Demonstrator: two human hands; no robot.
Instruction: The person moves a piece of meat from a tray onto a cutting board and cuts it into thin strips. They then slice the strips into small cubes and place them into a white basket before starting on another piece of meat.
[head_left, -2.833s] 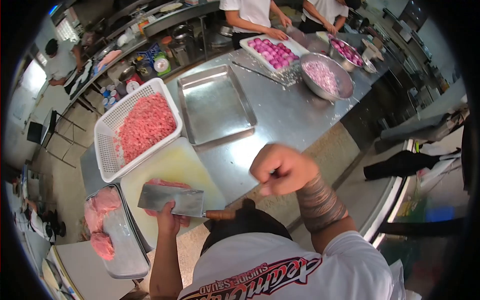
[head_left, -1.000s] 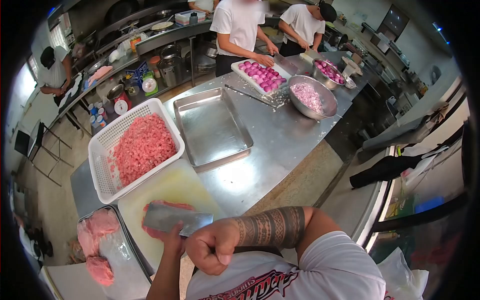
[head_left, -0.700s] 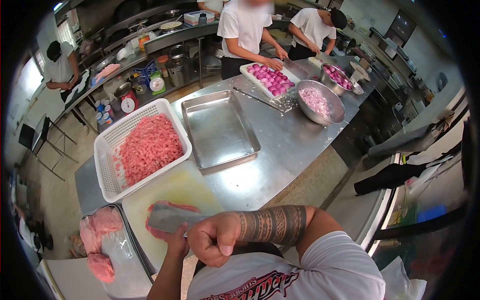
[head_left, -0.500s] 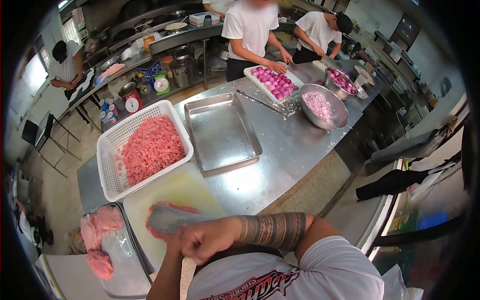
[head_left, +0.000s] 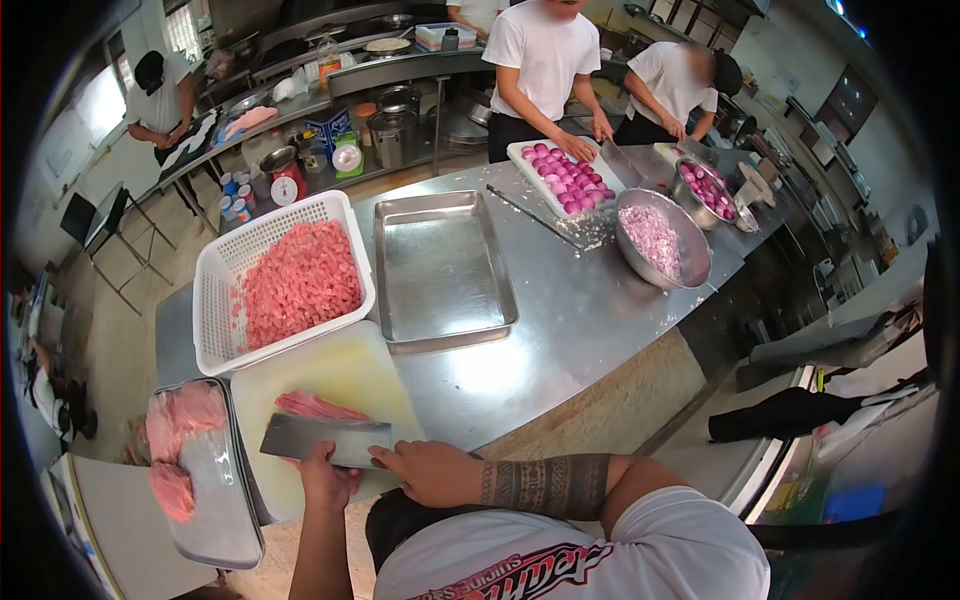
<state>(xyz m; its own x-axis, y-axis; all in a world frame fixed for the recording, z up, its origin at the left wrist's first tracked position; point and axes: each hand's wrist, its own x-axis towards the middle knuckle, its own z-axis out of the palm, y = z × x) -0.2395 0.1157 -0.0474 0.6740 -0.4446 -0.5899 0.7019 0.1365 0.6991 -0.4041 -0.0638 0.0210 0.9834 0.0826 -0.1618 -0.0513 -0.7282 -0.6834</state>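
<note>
A wide cleaver [head_left: 325, 438] lies flat over a slab of red meat [head_left: 318, 404] on the pale cutting board [head_left: 390, 385]. My right hand [head_left: 428, 472] is closed round the cleaver's handle end, at the right of the blade. At the blade's lower edge is my left hand [head_left: 327, 482], its fingers bent against the metal; whether it grips the blade or the meat beneath is hidden. Beyond the board stands a white perforated basket [head_left: 212, 325] of diced meat [head_left: 305, 285].
A steel tray [head_left: 445, 270] stands right of the basket; another tray [head_left: 215, 500] at left holds meat pieces. Across the table, a person [head_left: 545, 65] and a co-worker [head_left: 670, 85] work by purple onions [head_left: 570, 180] and a steel bowl [head_left: 697, 245].
The cleaver has turned flatter and moved slightly left and down. My left hand has come out from behind my right, towards the blade's lower edge. The view has shifted.
</note>
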